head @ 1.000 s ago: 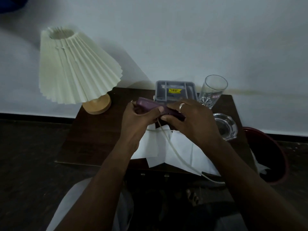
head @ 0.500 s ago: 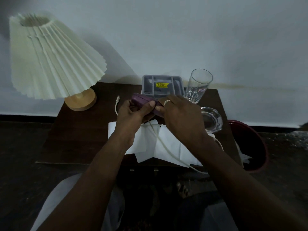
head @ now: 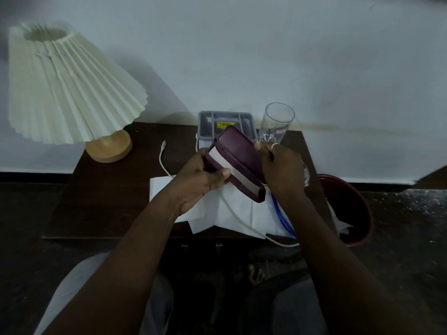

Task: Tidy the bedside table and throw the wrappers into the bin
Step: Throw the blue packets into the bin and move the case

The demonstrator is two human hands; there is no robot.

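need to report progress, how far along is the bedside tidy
Partly done. Some paper already sits in the bin. The left hand and right hand hold the book above the table. Still on it, uncleared: papers and a cable.

Pale wall, dark skirting, dark floor; brown bedside table against wall; dim.

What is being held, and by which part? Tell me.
The dark purple book: left hand grips its pale page edge, right hand its opposite long side.
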